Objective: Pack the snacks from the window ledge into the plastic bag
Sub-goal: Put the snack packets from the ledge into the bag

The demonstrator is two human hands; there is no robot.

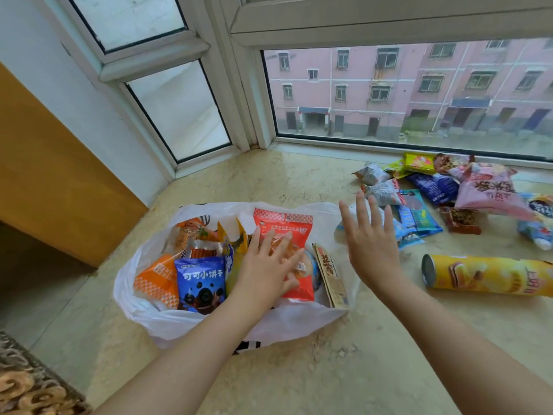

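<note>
A white plastic bag (140,307) lies open on the marble window ledge (299,369), holding several snack packets, among them a blue cookie packet (200,280) and an orange packet (155,280). My left hand (266,265) rests flat with straight fingers on a red packet (284,226) inside the bag. My right hand (371,241) hovers open above the bag's right edge, fingers spread, holding nothing. To the right on the ledge lie a yellow chip can (490,275) on its side, a pink bag (484,190) and several small packets (419,217).
The window frame (257,115) and glass close off the back of the ledge. A wooden panel (54,175) stands at the left, where the ledge drops off. A patterned fabric (27,390) shows at the bottom left corner.
</note>
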